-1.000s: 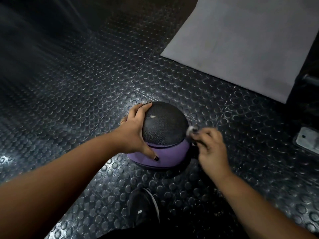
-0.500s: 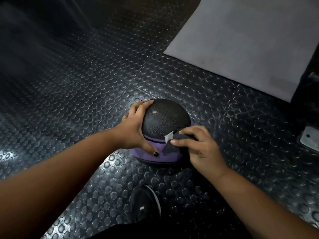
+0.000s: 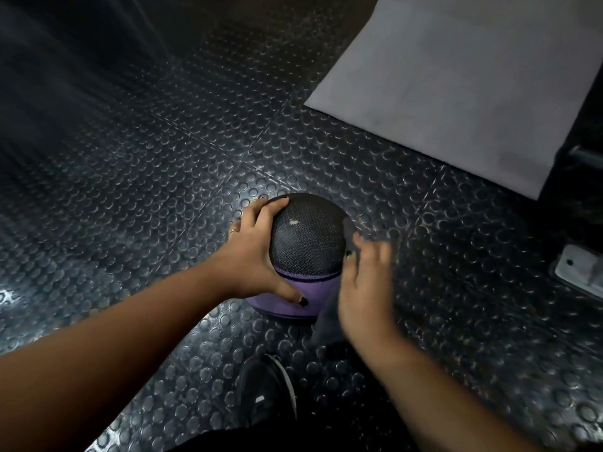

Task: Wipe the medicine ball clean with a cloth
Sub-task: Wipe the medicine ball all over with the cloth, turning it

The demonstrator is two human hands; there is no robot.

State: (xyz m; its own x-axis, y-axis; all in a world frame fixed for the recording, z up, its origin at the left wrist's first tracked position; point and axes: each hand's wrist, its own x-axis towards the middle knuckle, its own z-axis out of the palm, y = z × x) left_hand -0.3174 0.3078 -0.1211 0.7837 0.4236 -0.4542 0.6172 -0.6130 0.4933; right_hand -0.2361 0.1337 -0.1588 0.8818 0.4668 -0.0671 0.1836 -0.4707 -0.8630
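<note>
Fingers (image 3: 261, 213) of your left hand (image 3: 251, 256) curl round the left flank of the medicine ball (image 3: 306, 243), gripping it, with the thumb (image 3: 293, 296) stretched down onto its purple lower half and a ring (image 3: 234, 230) on one finger. The fingers (image 3: 375, 252) of your right hand (image 3: 365, 288) lie fairly straight, though blurred, pressing a dark cloth (image 3: 326, 321) against the ball's right flank; a loose end of the cloth hangs below your palm to the floor.

Nearer to you than both sets of fingers, between your forearms, the toe of a dark shoe (image 3: 264, 386) points toward the ball. The ball sits between your two sets of fingers, resting on the studded black floor (image 3: 163, 158). Being round, it has no long axis. Its black textured half faces up toward you, its purple half faces down, and the seam between them runs roughly level. A pale scuff marks the black top.

Far to the right of your right fingers a metal plate (image 3: 580, 272) lies at the frame's edge. Well beyond all your fingers, up and right, a grey mat (image 3: 473, 93) lies flat on the floor.
</note>
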